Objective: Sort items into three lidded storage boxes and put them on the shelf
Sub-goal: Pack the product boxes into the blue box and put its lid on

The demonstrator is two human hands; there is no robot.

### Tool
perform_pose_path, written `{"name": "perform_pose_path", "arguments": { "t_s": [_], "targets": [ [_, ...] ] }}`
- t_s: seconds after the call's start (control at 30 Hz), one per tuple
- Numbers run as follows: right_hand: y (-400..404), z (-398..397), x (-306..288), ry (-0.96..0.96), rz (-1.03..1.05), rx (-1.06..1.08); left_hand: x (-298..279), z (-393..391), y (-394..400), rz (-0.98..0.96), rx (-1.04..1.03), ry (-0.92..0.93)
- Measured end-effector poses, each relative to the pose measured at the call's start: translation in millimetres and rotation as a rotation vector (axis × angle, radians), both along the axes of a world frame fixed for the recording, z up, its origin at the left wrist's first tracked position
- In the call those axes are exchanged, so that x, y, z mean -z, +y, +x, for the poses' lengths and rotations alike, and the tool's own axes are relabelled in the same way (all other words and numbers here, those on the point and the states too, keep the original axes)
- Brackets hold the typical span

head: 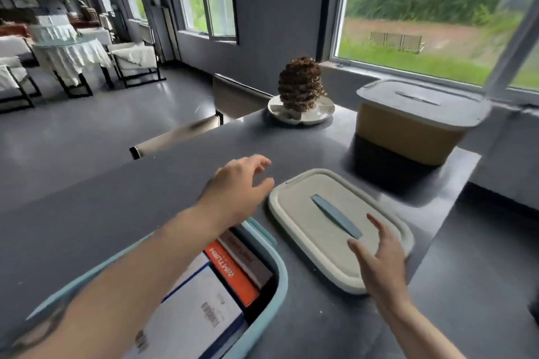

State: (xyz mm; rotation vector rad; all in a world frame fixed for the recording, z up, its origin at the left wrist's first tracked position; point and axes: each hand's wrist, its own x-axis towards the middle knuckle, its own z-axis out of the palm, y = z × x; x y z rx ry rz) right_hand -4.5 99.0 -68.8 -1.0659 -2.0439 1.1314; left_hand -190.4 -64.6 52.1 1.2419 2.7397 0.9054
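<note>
Both hands' fingers (pixel 376 226) spread, holding nothing, above a grey lid (pixel 329 224) on the dark table (pixel 87 207) by windows (pixel 423 17).

We see a dark grey table (pixel 145 183). A cream lid (pixel 306 221) lies flat on it; nearer us, just left of the lid, an open blue box (pixel 280 280); beyond the lid, a lidded yellow box (pixel 408 131) and a white dish (pixel 318 114).

flat orange cardboard box (pixel 233 274) in the open light-blue plastic storage box (pixel 280 277): white lettering, upside down and blurred, not readable. white cardboard box (pixel 201 312) beside it: dark print, also unreadable.
</note>
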Motion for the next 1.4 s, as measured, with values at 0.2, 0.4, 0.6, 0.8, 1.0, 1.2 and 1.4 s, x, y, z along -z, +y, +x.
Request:
{"name": "perform_pose_path", "arguments": {
  "t_s": [0.2,0.4,0.6,0.8,1.0,1.2,1.4],
  "targets": [
    [-8,16,29,-0.277,0.031,0.06,41,-30,111,-0.414,0.203,0.034],
    [10,25,46,-0.462,-0.032,0.119,124,-74,147,-0.78,0.128,0.06],
    [18,28,52,-0.324,-0.044,0.096,153,-76,166,-0.58,-0.133,-0.204],
    [19,13,25,0.086,-0.067,0.285,109,-72,162,-0.305,-0.131,-0.349],
    [25,-20,-31,0.283,-0.049,0.029,10,-68,61,0.057,-0.368,-0.067],
    [-19,-80,-74,0.412,-0.227,-0.495,-24,-9,-119,0.288,-0.8,0.014],
    [-62,-104,-60,0.16,-0.322,-0.848,33,107,-189,0.246,-1.155,-0.021]
  ]
}}
